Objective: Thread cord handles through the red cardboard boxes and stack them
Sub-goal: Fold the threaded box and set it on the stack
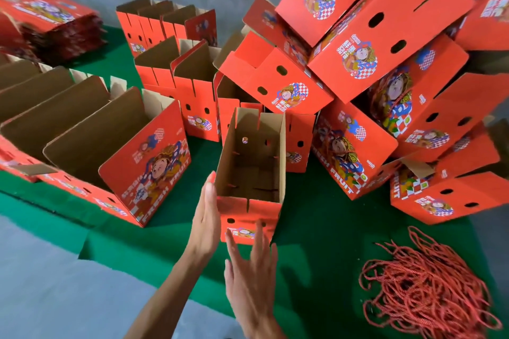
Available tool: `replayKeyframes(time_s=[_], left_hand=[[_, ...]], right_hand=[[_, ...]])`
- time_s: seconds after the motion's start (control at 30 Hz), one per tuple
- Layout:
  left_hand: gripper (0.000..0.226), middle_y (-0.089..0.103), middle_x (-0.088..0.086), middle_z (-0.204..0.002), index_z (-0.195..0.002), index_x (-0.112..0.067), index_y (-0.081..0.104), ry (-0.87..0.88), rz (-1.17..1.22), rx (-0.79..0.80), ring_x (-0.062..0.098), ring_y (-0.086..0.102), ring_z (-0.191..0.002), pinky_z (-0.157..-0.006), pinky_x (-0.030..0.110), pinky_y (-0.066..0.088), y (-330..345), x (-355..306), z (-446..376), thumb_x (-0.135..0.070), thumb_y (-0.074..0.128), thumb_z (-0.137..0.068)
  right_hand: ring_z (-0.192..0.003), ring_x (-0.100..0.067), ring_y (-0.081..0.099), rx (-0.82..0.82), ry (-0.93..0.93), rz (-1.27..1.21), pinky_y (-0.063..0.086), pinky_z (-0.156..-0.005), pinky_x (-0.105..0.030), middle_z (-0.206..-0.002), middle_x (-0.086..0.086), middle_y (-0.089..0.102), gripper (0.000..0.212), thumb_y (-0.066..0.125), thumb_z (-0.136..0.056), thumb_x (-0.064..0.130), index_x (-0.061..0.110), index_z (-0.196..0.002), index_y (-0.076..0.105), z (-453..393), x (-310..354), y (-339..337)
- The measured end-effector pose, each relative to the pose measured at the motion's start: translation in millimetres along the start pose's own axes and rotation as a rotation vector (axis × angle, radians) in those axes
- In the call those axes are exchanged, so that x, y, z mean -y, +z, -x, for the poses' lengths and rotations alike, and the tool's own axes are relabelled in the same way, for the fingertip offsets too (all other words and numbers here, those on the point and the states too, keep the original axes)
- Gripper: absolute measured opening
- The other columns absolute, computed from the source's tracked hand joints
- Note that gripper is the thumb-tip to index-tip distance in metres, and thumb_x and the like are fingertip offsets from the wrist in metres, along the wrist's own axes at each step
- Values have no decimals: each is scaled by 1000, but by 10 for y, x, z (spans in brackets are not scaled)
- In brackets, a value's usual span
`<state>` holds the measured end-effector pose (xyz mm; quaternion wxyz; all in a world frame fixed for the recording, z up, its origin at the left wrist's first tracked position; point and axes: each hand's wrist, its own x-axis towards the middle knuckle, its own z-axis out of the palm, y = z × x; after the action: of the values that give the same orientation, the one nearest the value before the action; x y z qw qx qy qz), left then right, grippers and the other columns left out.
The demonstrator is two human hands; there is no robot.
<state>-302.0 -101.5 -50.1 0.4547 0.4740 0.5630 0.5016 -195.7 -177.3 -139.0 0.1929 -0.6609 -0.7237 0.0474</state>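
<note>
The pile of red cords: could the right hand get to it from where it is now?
Probably yes. The right hand is open, and only bare green cloth lies between it and the cord pile.

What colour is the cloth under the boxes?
Green cloth, clearest in the head view.

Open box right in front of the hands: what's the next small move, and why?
Probably take one cord from the pile of red cords with the right hand, while the left hand steadies the open box. Both hands are open and hold no cord, the left flat against the box's left wall, and the near wall's holes look unthreaded.
</note>
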Motion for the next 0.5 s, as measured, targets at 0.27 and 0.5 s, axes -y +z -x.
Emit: replayKeyframes(time_s=[0.27,0.5], left_hand=[[50,57,-37,-135,-124,-68,53,-71,98,-1,-5,46,-137,-123,46,33,17,127,65,-88,26,-87],[55,60,-20,-135,-131,-49,55,-210,126,-75,7,54,-132,-118,48,36,58,377,171,-75,21,-97]], right_hand=[[-125,-56,57,166,188,128,52,-94,-67,-147,-35,49,97,94,-60,44,45,-147,51,-198,128,-38],[-97,-44,68,122,147,185,58,-91,-52,-125,-30,64,75,94,-60,31,43,-128,66,-294,56,-78]])
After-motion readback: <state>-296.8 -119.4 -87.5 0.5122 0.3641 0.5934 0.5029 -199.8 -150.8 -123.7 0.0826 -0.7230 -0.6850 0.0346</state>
